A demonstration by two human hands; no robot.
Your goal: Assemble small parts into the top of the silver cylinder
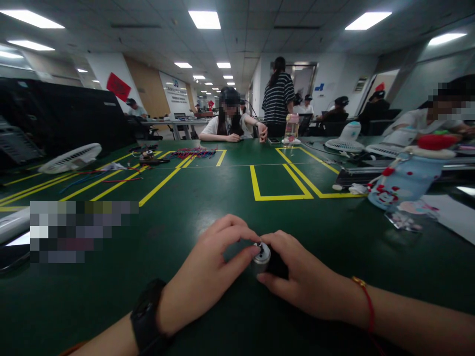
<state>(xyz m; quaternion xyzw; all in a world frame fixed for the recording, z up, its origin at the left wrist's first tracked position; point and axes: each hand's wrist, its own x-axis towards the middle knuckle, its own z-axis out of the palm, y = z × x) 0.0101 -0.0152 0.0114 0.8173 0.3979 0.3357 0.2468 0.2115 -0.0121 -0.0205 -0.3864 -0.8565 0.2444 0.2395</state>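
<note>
A small silver metal cylinder with a pale top and dark holes stands upright on the green table, near its front middle. My left hand, with a black watch on the wrist, pinches at the top of the cylinder with thumb and index finger; whether a tiny part is between the fingertips cannot be made out. My right hand, with a red cord bracelet, is wrapped round the cylinder's right side, thumb low and fingers at the top edge.
Yellow tape marks the table. Wires lie farther back, a white fan at the left. A blue cup and small packets stand at the right. A person sits across the table.
</note>
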